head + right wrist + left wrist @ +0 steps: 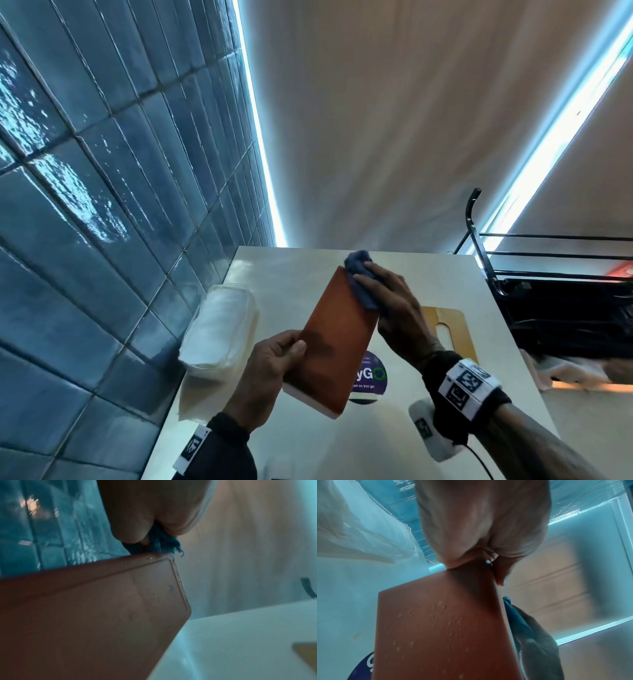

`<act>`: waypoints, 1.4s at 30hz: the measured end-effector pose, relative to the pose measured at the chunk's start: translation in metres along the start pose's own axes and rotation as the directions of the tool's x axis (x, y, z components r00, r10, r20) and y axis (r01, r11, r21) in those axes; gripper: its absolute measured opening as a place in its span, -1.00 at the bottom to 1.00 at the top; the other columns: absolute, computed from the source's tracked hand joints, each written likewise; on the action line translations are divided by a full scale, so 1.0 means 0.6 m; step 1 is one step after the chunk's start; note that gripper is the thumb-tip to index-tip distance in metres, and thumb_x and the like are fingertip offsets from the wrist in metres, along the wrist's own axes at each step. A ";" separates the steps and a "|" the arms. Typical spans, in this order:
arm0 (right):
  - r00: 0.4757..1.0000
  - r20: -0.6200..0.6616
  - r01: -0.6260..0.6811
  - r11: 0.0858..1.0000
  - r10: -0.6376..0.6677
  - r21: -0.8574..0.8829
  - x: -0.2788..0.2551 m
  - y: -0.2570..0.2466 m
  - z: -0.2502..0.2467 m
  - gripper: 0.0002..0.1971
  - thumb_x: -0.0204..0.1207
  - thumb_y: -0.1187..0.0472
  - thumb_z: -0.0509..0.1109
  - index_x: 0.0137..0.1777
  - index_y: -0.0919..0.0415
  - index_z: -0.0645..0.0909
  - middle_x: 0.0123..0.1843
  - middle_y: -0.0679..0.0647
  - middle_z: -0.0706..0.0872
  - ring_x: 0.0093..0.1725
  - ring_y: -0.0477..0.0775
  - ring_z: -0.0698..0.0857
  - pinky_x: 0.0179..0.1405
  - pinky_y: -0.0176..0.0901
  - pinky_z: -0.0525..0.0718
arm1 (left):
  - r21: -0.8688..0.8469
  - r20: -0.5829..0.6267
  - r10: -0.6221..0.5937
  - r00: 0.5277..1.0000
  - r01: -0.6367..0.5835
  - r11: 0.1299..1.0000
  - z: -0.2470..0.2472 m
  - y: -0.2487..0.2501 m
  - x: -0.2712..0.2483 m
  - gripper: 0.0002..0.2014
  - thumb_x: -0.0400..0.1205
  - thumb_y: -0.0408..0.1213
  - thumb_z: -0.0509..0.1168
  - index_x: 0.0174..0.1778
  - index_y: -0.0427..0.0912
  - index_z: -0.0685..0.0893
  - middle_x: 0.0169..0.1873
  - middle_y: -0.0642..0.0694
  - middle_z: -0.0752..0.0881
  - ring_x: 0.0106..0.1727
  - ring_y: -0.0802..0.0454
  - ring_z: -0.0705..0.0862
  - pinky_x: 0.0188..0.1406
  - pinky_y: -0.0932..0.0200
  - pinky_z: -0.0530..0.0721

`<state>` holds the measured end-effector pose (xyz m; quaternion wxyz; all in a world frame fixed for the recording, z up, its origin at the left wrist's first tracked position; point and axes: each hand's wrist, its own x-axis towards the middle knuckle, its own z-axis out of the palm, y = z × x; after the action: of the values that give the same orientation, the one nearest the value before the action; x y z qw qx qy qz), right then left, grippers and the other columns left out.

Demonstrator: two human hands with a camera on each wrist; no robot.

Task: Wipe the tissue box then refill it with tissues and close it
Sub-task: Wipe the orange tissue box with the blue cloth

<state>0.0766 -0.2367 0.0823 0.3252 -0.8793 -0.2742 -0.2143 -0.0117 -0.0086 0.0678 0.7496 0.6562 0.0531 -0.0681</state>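
An orange-brown tissue box (334, 337) is held tilted above the white table (428, 281). My left hand (274, 363) grips its near left edge, thumb on the broad face. My right hand (387, 301) presses a bunched blue cloth (359, 274) against the box's far right edge. In the left wrist view the box (445, 635) shows water droplets, with the cloth (517, 615) at its right side. The right wrist view shows the box (94, 608) close up and the cloth (159, 546) pinched under my fingers. A plastic-wrapped pack of white tissues (222, 329) lies to the left.
A wooden lid with a slot (448, 329) lies on the table behind my right hand. A round purple sticker (370, 377) shows under the box. A black metal rack (548, 267) stands at the right. Blue wall tiles (102, 205) border the left.
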 end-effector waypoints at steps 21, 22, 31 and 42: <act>0.715 0.133 -0.293 0.122 0.687 0.948 -0.038 -0.027 -0.084 -0.54 0.65 0.61 0.09 0.40 0.26 0.61 0.30 0.20 0.78 0.28 0.35 0.75 0.27 0.28 0.73 | 0.238 0.244 -0.049 0.969 -0.011 0.971 0.034 0.034 0.017 -0.72 0.36 -0.42 0.52 -0.07 -0.04 0.90 -0.12 -0.01 0.91 -0.03 -0.02 0.85 -0.04 0.06 0.76; 0.720 0.162 -0.276 0.064 0.675 0.959 -0.032 -0.024 -0.098 -0.57 0.68 0.56 0.08 0.42 0.28 0.59 0.34 0.21 0.76 0.30 0.33 0.74 0.28 0.27 0.73 | 0.250 0.253 -0.024 0.967 -0.042 0.967 0.034 0.035 0.013 -0.76 0.37 -0.38 0.53 -0.12 0.02 0.91 -0.18 0.05 0.91 -0.07 0.05 0.84 -0.07 0.12 0.75; 0.907 0.117 -0.411 0.786 0.405 0.462 -0.010 -0.002 -0.098 -0.51 0.55 0.62 0.26 0.33 0.15 0.70 0.26 0.04 0.79 0.30 0.05 0.72 0.39 -0.20 0.64 | 0.137 0.250 0.140 0.958 -0.178 0.974 0.046 0.024 -0.003 -0.86 0.34 -0.30 0.53 -0.29 0.05 0.87 -0.35 0.16 0.83 -0.25 0.23 0.73 -0.18 0.32 0.65; 0.939 0.307 0.105 0.978 -0.157 0.178 -0.025 -0.050 -0.028 -0.60 0.61 0.11 0.35 0.42 0.18 0.66 0.47 0.16 0.65 0.41 0.12 0.64 0.34 0.09 0.68 | 0.153 0.177 0.123 0.976 -0.151 0.977 0.039 0.010 0.004 -0.83 0.38 -0.31 0.52 -0.13 -0.04 0.87 -0.19 -0.05 0.90 -0.12 0.04 0.83 -0.11 0.18 0.76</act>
<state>0.0432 -0.2342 0.0993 0.3306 -0.8533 -0.3975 -0.0675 -0.0086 -0.0311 0.0765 0.6972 0.7103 -0.0611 -0.0751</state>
